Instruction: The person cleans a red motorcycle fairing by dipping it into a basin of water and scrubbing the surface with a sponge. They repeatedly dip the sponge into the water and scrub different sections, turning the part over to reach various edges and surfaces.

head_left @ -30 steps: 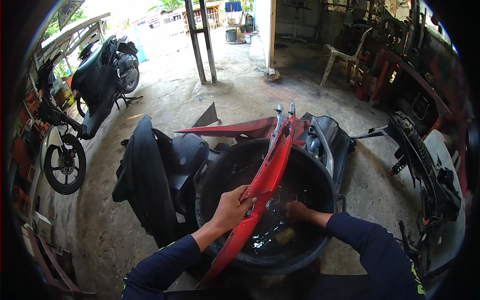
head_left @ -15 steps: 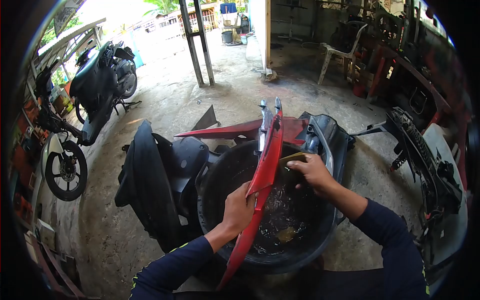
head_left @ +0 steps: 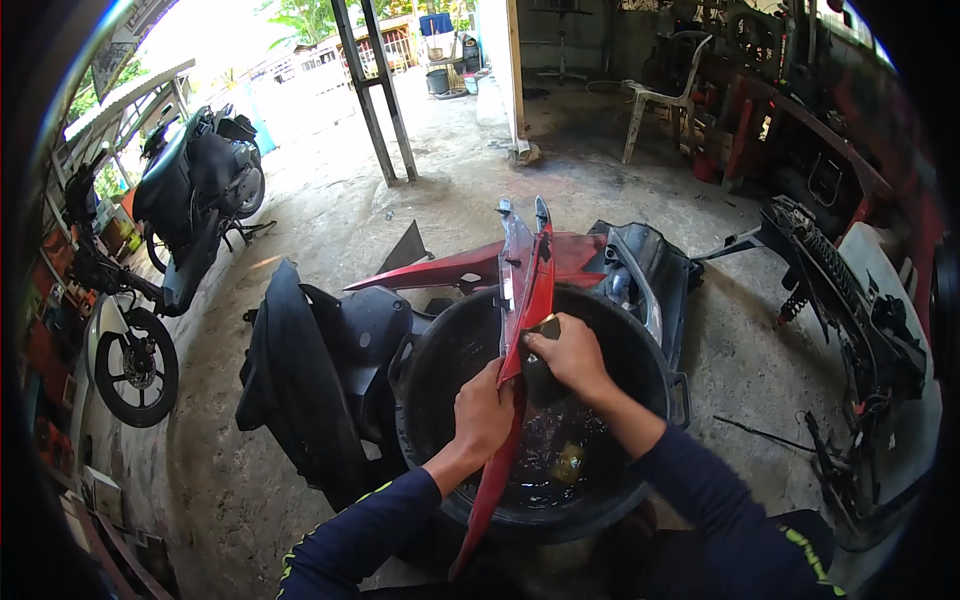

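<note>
A long red motorcycle body panel [head_left: 540, 285] stands tilted over a round black tub [head_left: 450, 365]. My left hand [head_left: 482, 415] is closed round the panel near its middle. My right hand [head_left: 572, 355] pinches a piece of sandpaper [head_left: 547, 327], its yellowish edge showing at the fingertips, against the panel's right side. Most of the sandpaper is hidden by the fingers. Water lies in the bottom of the tub, with a small yellowish piece [head_left: 569, 463] in it.
Black plastic body parts [head_left: 290, 370] lean left of the tub. Another red panel [head_left: 440, 268] lies behind it, beside a dark grey part [head_left: 660, 270]. Motorcycles [head_left: 140, 365] stand at left, a stripped frame [head_left: 810, 270] at right. A metal post [head_left: 378, 95] and a plastic chair [head_left: 665, 100] are farther back.
My right hand has moved left and slightly down, bringing the sandpaper onto the panel. The panel has turned a little, showing more of its pale inner side. The whole view has shifted slightly.
</note>
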Demonstrator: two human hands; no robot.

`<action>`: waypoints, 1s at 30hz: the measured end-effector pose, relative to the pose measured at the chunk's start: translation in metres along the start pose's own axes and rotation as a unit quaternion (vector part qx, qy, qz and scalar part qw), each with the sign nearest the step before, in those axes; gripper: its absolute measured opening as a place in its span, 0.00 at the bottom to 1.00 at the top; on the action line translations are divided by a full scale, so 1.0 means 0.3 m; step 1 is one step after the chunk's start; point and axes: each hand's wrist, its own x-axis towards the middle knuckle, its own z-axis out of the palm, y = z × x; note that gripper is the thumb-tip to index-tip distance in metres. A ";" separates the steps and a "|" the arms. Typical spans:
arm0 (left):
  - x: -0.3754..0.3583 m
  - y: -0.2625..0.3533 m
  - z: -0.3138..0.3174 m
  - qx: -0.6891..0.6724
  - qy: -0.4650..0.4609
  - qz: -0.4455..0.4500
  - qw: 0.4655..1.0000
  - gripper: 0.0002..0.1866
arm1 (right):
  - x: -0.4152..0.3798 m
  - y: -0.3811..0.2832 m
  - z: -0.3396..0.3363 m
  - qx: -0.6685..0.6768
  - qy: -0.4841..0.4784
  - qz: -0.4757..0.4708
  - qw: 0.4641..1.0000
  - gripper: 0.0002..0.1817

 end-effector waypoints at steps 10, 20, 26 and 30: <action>-0.003 -0.004 0.023 0.015 0.003 0.013 1.000 0.18 | -0.018 -0.026 0.086 0.107 0.140 0.077 0.981 0.17; 0.000 -0.008 0.022 0.021 -0.017 0.016 0.999 0.17 | 0.015 -0.035 0.068 0.091 0.128 0.106 0.982 0.20; 0.021 -0.054 0.019 -0.033 0.012 0.030 0.999 0.16 | -0.068 -0.036 0.128 0.040 0.152 0.043 0.987 0.18; 0.015 -0.014 -0.003 -0.033 -0.025 -0.017 0.999 0.16 | 0.051 -0.051 0.086 0.019 0.135 0.071 0.988 0.18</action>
